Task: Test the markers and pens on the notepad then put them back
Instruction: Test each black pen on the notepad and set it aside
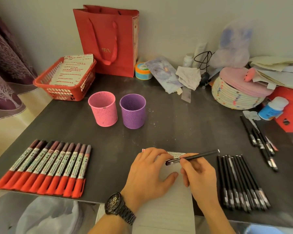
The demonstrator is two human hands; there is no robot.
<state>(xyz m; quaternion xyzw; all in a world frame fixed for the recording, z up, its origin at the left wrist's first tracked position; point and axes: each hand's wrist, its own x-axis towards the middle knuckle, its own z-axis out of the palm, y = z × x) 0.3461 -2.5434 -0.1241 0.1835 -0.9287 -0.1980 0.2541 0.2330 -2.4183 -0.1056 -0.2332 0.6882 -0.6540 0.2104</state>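
**A:** Where's the pen right now?

**B:** In the right hand [197,173], pinched between thumb and fingers partway up the barrel, so that grip is clamped on the pen [195,157]. It lies nearly level over the top of the notepad [169,208]. Its translucent purplish end points to 9 o'clock and its tail to 2 o'clock.

**A:** And the other hand?

**B:** The left hand [148,171] lies flat on the paper with fingers relaxed and apart, its grip closed on nothing. The fingertips are just beside the pen's end. I can't tell whether they touch it, or whether that end is a cap or the bare tip.

**A:** How would you do the test well?

**B:** I'd let the left palm weight the sheet, since thin lined paper probably slides on this smooth dark tabletop [176,125]. Then tilt the slim barrel up, make one short, light stroke on bare paper, and cap it firmly.

**A:** What about materials?

**B:** The pen is slick black plastic, thin and round. The markers [46,168] at 8 o'clock are fatter, with glossy printed sleeves and red caps, laid side by side and touching. The black pens [240,183] at 4 o'clock lie in a tight row too. At 11 and 12 o'clock a pink cup [103,110] and a purple cup [133,112] stand upright, both rigid and perforated. They're likely where everything goes back, and narrow pens may lean inside them.
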